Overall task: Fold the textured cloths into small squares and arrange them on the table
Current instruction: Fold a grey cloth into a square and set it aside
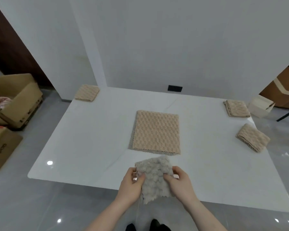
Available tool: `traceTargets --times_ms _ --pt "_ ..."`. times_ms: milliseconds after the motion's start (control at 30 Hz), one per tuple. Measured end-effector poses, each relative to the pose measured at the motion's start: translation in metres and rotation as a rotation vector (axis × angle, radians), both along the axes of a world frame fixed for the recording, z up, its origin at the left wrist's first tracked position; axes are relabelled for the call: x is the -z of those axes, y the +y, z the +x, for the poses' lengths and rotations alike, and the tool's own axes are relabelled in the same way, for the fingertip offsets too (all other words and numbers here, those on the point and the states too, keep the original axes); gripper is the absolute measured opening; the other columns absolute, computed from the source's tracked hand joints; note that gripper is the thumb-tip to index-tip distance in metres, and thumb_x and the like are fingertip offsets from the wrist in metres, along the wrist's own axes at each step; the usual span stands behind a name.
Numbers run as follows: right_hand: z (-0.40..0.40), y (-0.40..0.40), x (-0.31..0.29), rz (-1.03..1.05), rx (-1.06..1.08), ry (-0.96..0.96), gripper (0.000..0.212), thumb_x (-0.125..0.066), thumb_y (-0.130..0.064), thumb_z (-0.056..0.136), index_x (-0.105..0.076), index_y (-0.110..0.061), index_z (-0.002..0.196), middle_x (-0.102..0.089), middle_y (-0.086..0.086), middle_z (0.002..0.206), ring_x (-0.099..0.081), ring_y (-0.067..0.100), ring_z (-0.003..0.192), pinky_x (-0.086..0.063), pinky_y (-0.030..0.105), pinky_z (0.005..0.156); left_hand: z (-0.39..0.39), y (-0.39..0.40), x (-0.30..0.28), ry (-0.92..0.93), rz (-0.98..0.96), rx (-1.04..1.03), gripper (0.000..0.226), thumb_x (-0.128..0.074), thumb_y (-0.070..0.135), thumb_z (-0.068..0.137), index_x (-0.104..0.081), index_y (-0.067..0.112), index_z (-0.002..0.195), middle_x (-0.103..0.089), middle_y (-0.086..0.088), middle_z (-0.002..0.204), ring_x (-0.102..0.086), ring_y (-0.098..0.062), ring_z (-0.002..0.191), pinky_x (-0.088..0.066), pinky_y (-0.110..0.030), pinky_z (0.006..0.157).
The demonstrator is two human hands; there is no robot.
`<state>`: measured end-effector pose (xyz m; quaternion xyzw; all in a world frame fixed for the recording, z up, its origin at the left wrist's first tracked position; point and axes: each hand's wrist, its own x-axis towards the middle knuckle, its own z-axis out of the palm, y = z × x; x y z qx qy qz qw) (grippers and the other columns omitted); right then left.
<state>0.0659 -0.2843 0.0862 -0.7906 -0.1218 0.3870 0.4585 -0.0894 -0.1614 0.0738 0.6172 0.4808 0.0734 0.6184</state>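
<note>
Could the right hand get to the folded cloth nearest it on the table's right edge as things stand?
Probably not right away: the right hand is gripping the grey cloth together with the left hand. The path over the table to that folded cloth looks unobstructed once it lets go.

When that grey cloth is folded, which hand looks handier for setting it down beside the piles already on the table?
Probably the right hand. Both hands grip the grey cloth, but two folded piles sit along the table's right edge, nearer that hand. The left hand would have to cross over.
</note>
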Motion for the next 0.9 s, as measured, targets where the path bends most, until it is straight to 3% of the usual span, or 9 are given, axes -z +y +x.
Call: traceTargets --times_ms 67,200,400,500,667,767,900 --pt "0.001 -0.003 -0.005 -0.004 -0.014 0.031 0.014 -0.07 -0.014 0.087 -0.076 -0.023 0.095 -0.077 -0.01 0.094 -0.074 0.009 0.09 -0.061 0.034 0.083 -0.007 0.002 -0.013 0.017 -0.021 0.03 0.014 -0.069 0.028 0.095 -0.063 0.025 0.107 -0.073 0.004 0.103 -0.072 -0.015 0.086 -0.057 -0.03 0.084" --pt "0.001 0.015 -0.004 -0.003 -0.094 0.114 0.016 -0.072 -0.011 0.086 -0.075 -0.02 0.099 -0.079 -0.002 0.097 -0.075 0.012 0.093 -0.061 0.038 0.087 -0.019 0.018 -0.025 0.006 0.027 -0.024 0.014 -0.073 0.018 0.092 -0.065 0.017 0.104 -0.072 0.002 0.097 -0.068 -0.002 0.067 -0.049 -0.016 0.065" --pt "-0.024 0.072 -0.011 0.053 -0.175 0.168 0.018 -0.07 -0.008 0.089 -0.073 -0.016 0.105 -0.08 -0.001 0.097 -0.076 0.015 0.093 -0.061 0.039 0.088 -0.055 0.056 -0.034 -0.043 -0.007 -0.21 0.03 -0.076 0.022 0.086 -0.064 0.027 0.113 -0.071 -0.001 0.112 -0.073 -0.013 0.087 -0.056 -0.024 0.074" --pt "-0.039 0.109 -0.017 0.07 -0.205 0.182 0.019 -0.069 -0.009 0.089 -0.073 -0.019 0.105 -0.08 -0.003 0.099 -0.076 0.013 0.092 -0.061 0.033 0.084 -0.076 0.083 -0.033 -0.063 -0.016 -0.197 0.045 -0.075 0.012 0.082 -0.058 0.027 0.121 -0.068 0.001 0.117 -0.074 -0.011 0.088 -0.059 -0.026 0.075" --pt "-0.082 0.177 -0.012 0.071 -0.218 0.166 0.021 -0.069 -0.012 0.089 -0.072 -0.019 0.108 -0.08 -0.001 0.102 -0.077 0.014 0.092 -0.062 0.036 0.083 -0.122 0.146 -0.022 -0.065 0.016 -0.199 0.042 -0.07 0.008 0.089 -0.056 0.029 0.123 -0.067 0.003 0.118 -0.075 -0.009 0.087 -0.062 -0.033 0.08" --pt "-0.122 0.215 -0.006 0.056 -0.173 0.133 0.018 -0.07 -0.014 0.089 -0.071 -0.019 0.106 -0.079 0.0 0.101 -0.077 0.015 0.089 -0.063 0.039 0.084 -0.157 0.19 -0.014 -0.06 0.023 -0.165 0.042 -0.069 0.01 0.09 -0.055 0.03 0.124 -0.067 0.005 0.118 -0.074 -0.008 0.087 -0.062 -0.028 0.075" --pt "-0.178 0.251 -0.006 0.048 -0.109 0.103 0.018 -0.07 -0.019 0.09 -0.069 -0.022 0.107 -0.077 -0.002 0.102 -0.076 0.015 0.086 -0.062 0.035 0.073 -0.201 0.239 -0.013 -0.038 0.038 -0.107 0.043 -0.07 0.013 0.091 -0.053 0.032 0.125 -0.065 0.006 0.118 -0.071 -0.012 0.094 -0.057 -0.018 0.067"
